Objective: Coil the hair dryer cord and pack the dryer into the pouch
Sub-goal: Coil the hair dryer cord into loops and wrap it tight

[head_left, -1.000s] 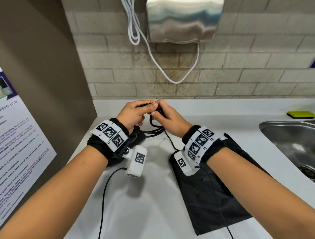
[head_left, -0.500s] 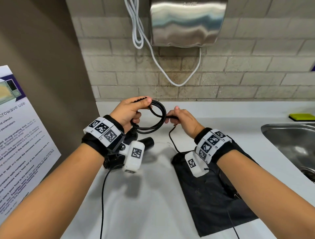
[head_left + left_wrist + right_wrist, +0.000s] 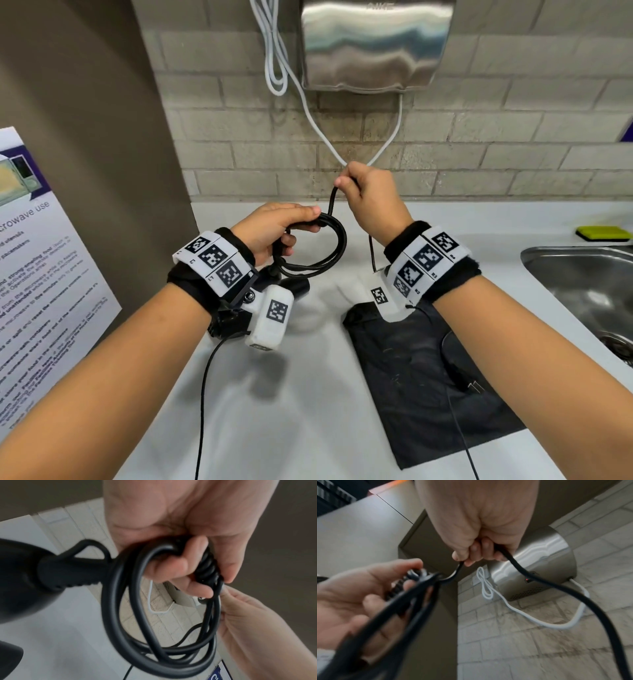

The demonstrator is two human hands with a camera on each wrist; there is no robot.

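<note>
My left hand (image 3: pixel 274 228) pinches the coil (image 3: pixel 320 251); my right hand (image 3: pixel 371 195) grips the loose cord (image 3: pixel 331 202), raised. I'd keep it taut, lay an equal loop under the thumb, mind twist.

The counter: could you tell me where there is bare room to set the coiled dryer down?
Bare counter lies between the left forearm and the black pouch, and along the back wall toward the green sponge. It is crowded under the left hand, where the dryer sits.
</note>
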